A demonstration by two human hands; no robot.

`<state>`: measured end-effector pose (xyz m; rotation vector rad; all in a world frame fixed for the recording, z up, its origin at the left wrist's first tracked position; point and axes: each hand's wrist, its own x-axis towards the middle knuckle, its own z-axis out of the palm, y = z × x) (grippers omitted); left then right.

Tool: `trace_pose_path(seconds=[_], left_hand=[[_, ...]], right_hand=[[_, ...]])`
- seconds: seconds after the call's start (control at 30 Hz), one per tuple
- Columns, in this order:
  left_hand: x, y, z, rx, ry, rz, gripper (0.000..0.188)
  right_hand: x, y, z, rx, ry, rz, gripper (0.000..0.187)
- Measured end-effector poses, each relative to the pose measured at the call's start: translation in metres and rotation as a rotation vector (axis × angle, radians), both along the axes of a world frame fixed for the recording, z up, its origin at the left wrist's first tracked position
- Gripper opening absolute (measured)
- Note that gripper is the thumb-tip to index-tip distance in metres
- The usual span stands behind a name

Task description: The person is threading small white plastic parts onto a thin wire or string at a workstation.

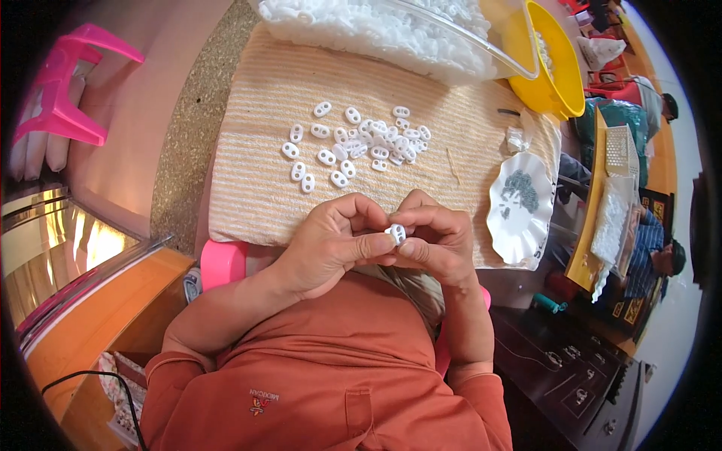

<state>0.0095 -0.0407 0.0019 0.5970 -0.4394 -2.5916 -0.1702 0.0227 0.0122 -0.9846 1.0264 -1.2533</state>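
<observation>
- White oval plastic piece (396, 233) sits pinched between both hands, close to the body and just over the near edge of the striped cloth (248, 203).
- Left hand (331, 244) clamps it with thumb and forefinger; right hand (436, 240) closes on its other side, steadying it for fine fingerwork.
- Loose matching pieces (361, 143) lie scattered on the cloth within easy reach.
- White scalloped dish (519, 207) of small dark parts sits near the right hand.

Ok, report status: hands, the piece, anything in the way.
Left hand and right hand both pinching one small white plastic piece. Loose pieces lie beyond on striped cloth. Nothing obstructing.
</observation>
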Motion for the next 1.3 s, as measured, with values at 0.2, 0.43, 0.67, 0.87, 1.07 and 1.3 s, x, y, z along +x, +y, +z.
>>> trace_pose_path(seconds=[0.2,0.43,0.67,0.87,1.07,1.3], left_hand=[[0.002,0.002,-0.003,-0.012,0.058,-0.018,0.019],[0.005,0.006,-0.003,-0.057,0.059,-0.027,0.019],[0.003,0.001,0.002,-0.107,0.033,-0.029,0.016],[0.002,0.000,0.004,-0.091,0.047,-0.027,0.013],[0.002,0.003,0.001,-0.094,0.043,0.001,0.009],[0.002,0.003,0.003,-0.090,-0.048,-0.017,0.011]], right_hand=[[0.004,0.002,0.004,-0.024,-0.033,-0.002,0.029],[0.006,0.005,0.011,-0.082,0.107,0.026,0.027],[0.013,0.003,0.021,0.027,-0.030,-0.015,0.026],[0.007,0.004,0.012,-0.073,0.058,0.010,0.022],[0.005,0.007,0.022,-0.069,0.175,-0.063,0.016],[0.001,-0.004,0.059,-0.274,0.715,-0.402,0.021]])
